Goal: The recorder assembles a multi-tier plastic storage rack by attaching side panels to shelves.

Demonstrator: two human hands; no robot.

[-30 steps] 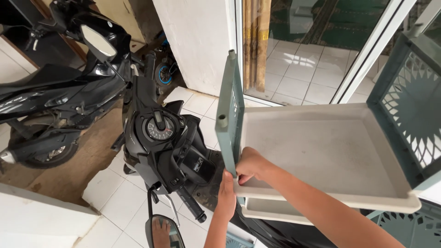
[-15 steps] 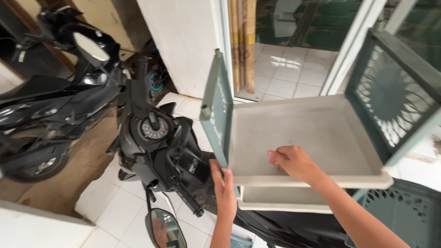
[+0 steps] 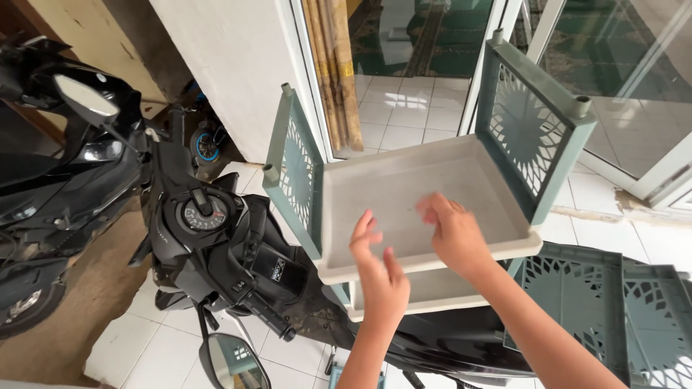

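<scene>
Fingers (image 3: pixel 369 234) of the left hand (image 3: pixel 380 277) are spread and empty, hanging just above the front edge of the upper tray (image 3: pixel 404 194) of a plastic rack, near its front-left corner. No grip there; whether the fingertips brush the surface or float a touch above it, I cannot tell.

Starting from the left: a black scooter (image 3: pixel 209 245) stands parked on the white tile floor (image 3: pixel 115 353), its round speedometer (image 3: pixel 204 214) facing up and a mirror (image 3: pixel 86 97) jutting out at far left. Tight beside it comes the rack's left green side panel (image 3: pixel 295 169), upright with a cut-out sunburst pattern. Then the pale grey tray itself, long axis running left to right between the two panels, lying directly ahead of and just beneath both hands.

Over the middle of the front edge, the right hand (image 3: pixel 454 234) hovers, fingers loosely curled and open, holding nothing, reaching slightly further onto the tray than the left. A lower tray (image 3: pixel 432 292) peeks out beneath the wrists.

Further right, the second green side panel (image 3: pixel 537 119) rises upright at the tray's right edge, and a loose green lattice panel (image 3: pixel 613 295) lies low at far right. Behind it all, glass sliding doors (image 3: pixel 425 43).
</scene>
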